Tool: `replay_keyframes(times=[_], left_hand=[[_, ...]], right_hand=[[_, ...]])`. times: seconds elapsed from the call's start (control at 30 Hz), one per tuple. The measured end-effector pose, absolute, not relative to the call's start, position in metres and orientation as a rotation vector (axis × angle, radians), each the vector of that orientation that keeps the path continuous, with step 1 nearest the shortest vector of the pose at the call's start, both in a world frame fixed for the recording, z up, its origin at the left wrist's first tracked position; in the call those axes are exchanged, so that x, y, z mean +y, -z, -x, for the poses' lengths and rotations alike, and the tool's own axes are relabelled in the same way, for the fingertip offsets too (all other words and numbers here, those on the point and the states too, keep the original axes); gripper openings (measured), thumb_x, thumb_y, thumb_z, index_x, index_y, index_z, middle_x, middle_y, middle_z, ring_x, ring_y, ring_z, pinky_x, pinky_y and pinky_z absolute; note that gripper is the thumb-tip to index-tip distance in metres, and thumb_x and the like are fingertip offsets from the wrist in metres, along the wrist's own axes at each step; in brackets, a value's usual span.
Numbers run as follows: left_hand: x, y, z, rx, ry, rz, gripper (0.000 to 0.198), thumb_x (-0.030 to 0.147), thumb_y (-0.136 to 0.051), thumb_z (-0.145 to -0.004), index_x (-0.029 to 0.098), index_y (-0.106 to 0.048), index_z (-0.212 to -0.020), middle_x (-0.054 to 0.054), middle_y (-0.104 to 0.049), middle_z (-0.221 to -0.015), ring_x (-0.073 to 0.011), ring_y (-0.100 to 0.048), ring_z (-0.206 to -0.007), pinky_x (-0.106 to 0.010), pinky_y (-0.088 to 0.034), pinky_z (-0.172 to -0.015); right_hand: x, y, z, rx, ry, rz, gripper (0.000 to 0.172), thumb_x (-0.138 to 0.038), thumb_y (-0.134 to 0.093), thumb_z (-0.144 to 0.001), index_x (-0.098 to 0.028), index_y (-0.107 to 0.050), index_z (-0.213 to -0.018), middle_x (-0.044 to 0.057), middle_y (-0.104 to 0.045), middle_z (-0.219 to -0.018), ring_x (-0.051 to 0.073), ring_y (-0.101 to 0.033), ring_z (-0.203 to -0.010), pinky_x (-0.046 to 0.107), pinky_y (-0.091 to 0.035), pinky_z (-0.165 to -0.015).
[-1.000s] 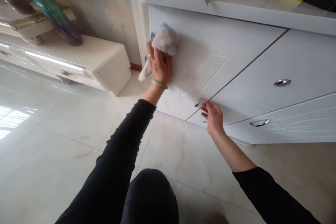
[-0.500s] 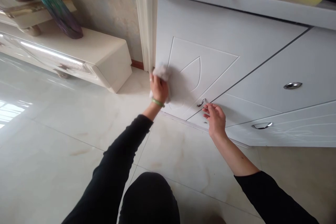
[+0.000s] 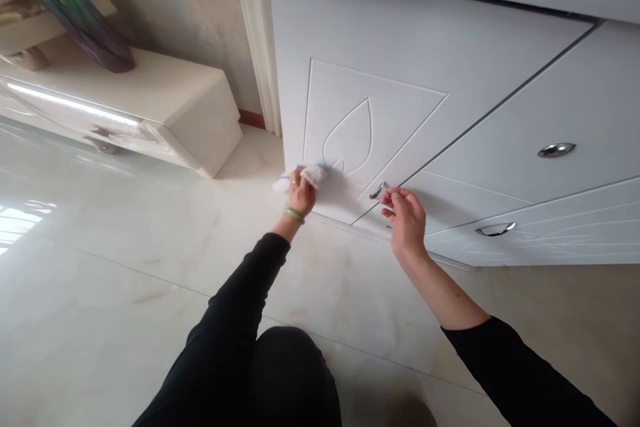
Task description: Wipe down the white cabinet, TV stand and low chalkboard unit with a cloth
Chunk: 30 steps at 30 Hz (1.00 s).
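Note:
My left hand [image 3: 302,195] is closed around a pale cloth [image 3: 314,177] and presses it against the lower left part of a white cabinet door [image 3: 400,40]. A green bangle [image 3: 295,215] circles that wrist. Part of the cloth sticks out past the door's left edge. My right hand [image 3: 407,217] is at the door's curved chrome handle [image 3: 379,191], thumb and fingers pinched together. A small whitish, see-through bit shows between these fingertips and the handle; I cannot make out what it is.
On the right, the cabinet has another oval handle [image 3: 557,150] and a drawer handle [image 3: 495,229]. A low cream stand [image 3: 200,107] with a coloured glass vase [image 3: 107,47] stands at left. Glossy tiled floor [image 3: 150,320] lies below; my knee [image 3: 295,373] is at bottom centre.
My left hand has slid the cloth down the door to its lower edge. My right hand stays by the handle. The view has tilted slightly downward.

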<state>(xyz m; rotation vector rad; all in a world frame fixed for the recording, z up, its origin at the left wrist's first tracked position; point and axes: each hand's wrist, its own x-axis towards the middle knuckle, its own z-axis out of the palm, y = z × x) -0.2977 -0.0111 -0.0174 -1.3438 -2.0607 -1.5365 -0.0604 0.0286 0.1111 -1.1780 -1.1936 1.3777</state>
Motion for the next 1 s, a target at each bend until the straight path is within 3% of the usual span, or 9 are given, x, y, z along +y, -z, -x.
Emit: replay_keyframes(times=[0.1,0.17,0.3,0.4,0.47,0.6,0.8,0.9,1.0], left_hand=[[-0.028,0.033,0.293,-2.117,1.527,1.327,0.026,0.035,-0.045,-0.1,0.02,-0.064,-0.091,-0.013,-0.066,-0.095,-0.0234,-0.066,-0.084,-0.04,-0.062,-0.078],[-0.022,0.013,0.294,-2.045,1.56,1.256,0.027,0.035,-0.042,-0.1,0.021,-0.062,-0.088,-0.013,-0.064,-0.091,-0.0236,-0.064,-0.081,-0.041,-0.061,-0.076],[0.019,-0.078,0.299,-1.71,1.625,1.104,0.033,0.042,-0.04,-0.102,0.019,-0.064,-0.106,-0.017,-0.063,-0.11,-0.0317,-0.064,-0.118,-0.056,-0.055,-0.108],[0.045,-0.142,0.299,-1.535,1.502,1.361,0.042,0.052,-0.042,-0.104,0.024,-0.066,-0.124,-0.013,-0.059,-0.14,-0.0312,-0.05,-0.144,-0.055,-0.039,-0.127],[0.052,-0.155,0.296,-1.499,1.356,1.57,0.044,0.055,-0.041,-0.104,0.027,-0.068,-0.126,-0.009,-0.057,-0.15,-0.0332,-0.044,-0.151,-0.057,-0.032,-0.131],[0.041,-0.096,0.289,-1.813,1.016,1.898,0.047,0.051,-0.041,-0.104,0.023,-0.073,-0.125,-0.013,-0.063,-0.151,-0.0364,-0.059,-0.137,-0.058,-0.044,-0.119],[-0.004,0.024,0.297,-1.954,0.724,2.187,0.04,0.035,-0.045,-0.103,0.021,-0.079,-0.119,-0.018,-0.075,-0.132,-0.032,-0.072,-0.118,-0.049,-0.054,-0.103],[-0.007,0.019,0.301,-1.948,0.722,2.159,0.043,0.041,-0.044,-0.105,0.022,-0.079,-0.12,-0.018,-0.074,-0.135,-0.0316,-0.073,-0.114,-0.048,-0.055,-0.099],[0.014,-0.032,0.291,-1.906,0.798,2.08,0.054,0.054,-0.042,-0.105,0.02,-0.072,-0.134,-0.019,-0.063,-0.151,-0.0355,-0.064,-0.133,-0.051,-0.049,-0.11]], right_hand=[[0.028,-0.112,0.059,-1.189,-1.366,1.187,0.037,-0.053,-0.08,-0.074,-0.022,-0.069,-0.091,0.002,-0.073,-0.096,0.014,-0.068,-0.086,0.024,-0.051,-0.068],[0.029,-0.115,0.057,-1.203,-1.352,1.168,0.035,-0.052,-0.079,-0.075,-0.022,-0.069,-0.091,0.001,-0.073,-0.097,0.014,-0.068,-0.086,0.024,-0.052,-0.069],[0.032,-0.119,0.054,-1.218,-1.345,1.148,0.031,-0.049,-0.077,-0.078,-0.023,-0.068,-0.092,0.002,-0.073,-0.099,0.014,-0.068,-0.087,0.024,-0.052,-0.071],[0.036,-0.118,0.052,-1.225,-1.338,1.149,0.031,-0.05,-0.077,-0.079,-0.024,-0.067,-0.092,0.002,-0.073,-0.099,0.015,-0.069,-0.088,0.025,-0.053,-0.071],[0.04,-0.115,0.05,-1.225,-1.331,1.152,0.032,-0.051,-0.076,-0.079,-0.024,-0.067,-0.092,0.002,-0.072,-0.099,0.015,-0.069,-0.088,0.025,-0.053,-0.071],[0.045,-0.107,0.047,-1.195,-1.322,1.167,0.033,-0.052,-0.076,-0.077,-0.024,-0.067,-0.091,0.002,-0.073,-0.099,0.014,-0.068,-0.086,0.024,-0.051,-0.068],[0.04,-0.104,0.043,-1.201,-1.335,1.17,0.032,-0.051,-0.075,-0.077,-0.024,-0.068,-0.093,0.001,-0.074,-0.1,0.013,-0.068,-0.086,0.023,-0.051,-0.068],[0.039,-0.107,0.04,-1.221,-1.317,1.154,0.03,-0.05,-0.074,-0.078,-0.024,-0.069,-0.093,0.001,-0.074,-0.1,0.013,-0.068,-0.086,0.023,-0.051,-0.068],[0.04,-0.106,0.038,-1.197,-1.309,1.172,0.032,-0.052,-0.075,-0.077,-0.024,-0.068,-0.091,0.002,-0.074,-0.1,0.014,-0.067,-0.086,0.023,-0.051,-0.067]])
